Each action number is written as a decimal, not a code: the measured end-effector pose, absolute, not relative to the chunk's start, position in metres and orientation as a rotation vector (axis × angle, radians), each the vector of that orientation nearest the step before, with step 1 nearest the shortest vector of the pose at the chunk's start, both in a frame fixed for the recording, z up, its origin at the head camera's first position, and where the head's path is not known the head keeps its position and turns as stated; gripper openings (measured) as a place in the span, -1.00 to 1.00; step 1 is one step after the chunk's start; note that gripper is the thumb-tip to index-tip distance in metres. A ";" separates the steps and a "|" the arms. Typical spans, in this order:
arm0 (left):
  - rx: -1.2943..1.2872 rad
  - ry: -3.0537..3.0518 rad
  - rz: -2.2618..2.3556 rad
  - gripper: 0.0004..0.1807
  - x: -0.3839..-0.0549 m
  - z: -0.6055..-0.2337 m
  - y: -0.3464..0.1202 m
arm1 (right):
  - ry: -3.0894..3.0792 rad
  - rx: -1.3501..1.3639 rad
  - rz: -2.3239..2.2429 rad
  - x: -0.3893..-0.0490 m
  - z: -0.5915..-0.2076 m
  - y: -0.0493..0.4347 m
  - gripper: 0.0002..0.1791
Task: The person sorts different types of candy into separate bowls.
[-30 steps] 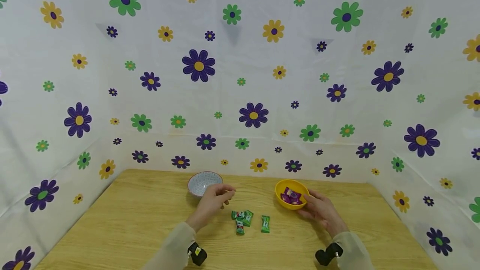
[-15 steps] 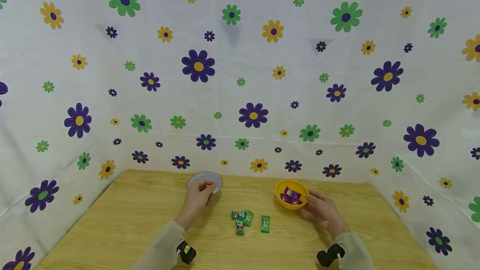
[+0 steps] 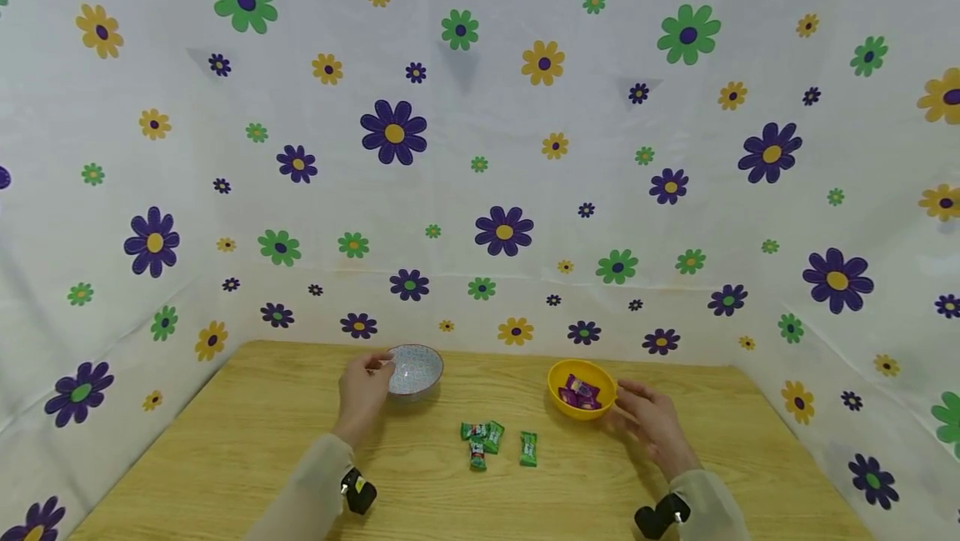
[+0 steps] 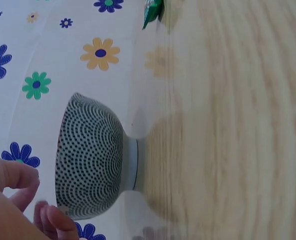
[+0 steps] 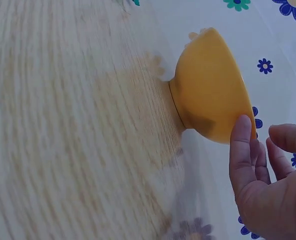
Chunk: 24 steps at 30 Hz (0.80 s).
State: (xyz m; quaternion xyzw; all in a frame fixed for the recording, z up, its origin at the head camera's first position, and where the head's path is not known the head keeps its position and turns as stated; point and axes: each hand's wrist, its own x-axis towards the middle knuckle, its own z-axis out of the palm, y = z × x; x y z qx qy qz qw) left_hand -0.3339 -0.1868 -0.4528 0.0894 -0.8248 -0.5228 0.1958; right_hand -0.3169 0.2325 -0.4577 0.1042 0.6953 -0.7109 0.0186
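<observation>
My left hand (image 3: 365, 391), its fingers bent, is at the left rim of a pale blue patterned bowl (image 3: 412, 378). In the left wrist view, the bent fingers (image 4: 27, 182) hover just off the rim of this bowl, which is dotted outside. My right hand (image 3: 654, 424) is beside a yellow bowl (image 3: 577, 413) with several purple-wrapped candies (image 3: 581, 391) inside. One fingertip touches the yellow bowl's outer wall in the right wrist view, while the other fingers (image 5: 290, 137) stand away from the rim. Several green-wrapped candies (image 3: 492, 437) lie on the table between both hands.
The wooden table (image 3: 442, 508) reaches back to a white flowered cloth (image 3: 480, 191), which hangs behind it and along both sides. One green candy (image 3: 528, 448) lies apart, to the right of the small group. Both bowls stand near the table's back edge.
My left hand has moved left, from between the patterned bowl and the green candies, across the bowl's front to its left rim. The right hand has stayed by the yellow bowl.
</observation>
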 end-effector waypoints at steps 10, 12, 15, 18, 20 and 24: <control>0.275 -2.473 -1.546 -0.48 -0.345 -0.458 -0.205 | 2.216 0.235 -2.248 -0.315 -0.455 0.227 -0.54; 0.279 -2.458 -1.634 -0.48 -0.347 -0.459 -0.208 | 2.247 0.212 -2.242 -0.315 -0.455 0.226 -0.55; 0.259 -2.395 -1.778 -0.49 -0.350 -0.461 -0.212 | 2.289 0.184 -2.227 -0.315 -0.454 0.222 -0.58; 0.223 -2.338 -1.893 -0.50 -0.351 -0.464 -0.218 | 2.306 0.143 -2.199 -0.314 -0.453 0.217 -0.59; 0.201 -2.316 -1.962 -0.51 -0.353 -0.465 -0.222 | 2.293 0.108 -2.187 -0.313 -0.453 0.214 -0.61; 0.222 -2.319 -2.113 -0.50 -0.354 -0.465 -0.228 | 2.222 0.039 -2.190 -0.311 -0.453 0.206 -0.61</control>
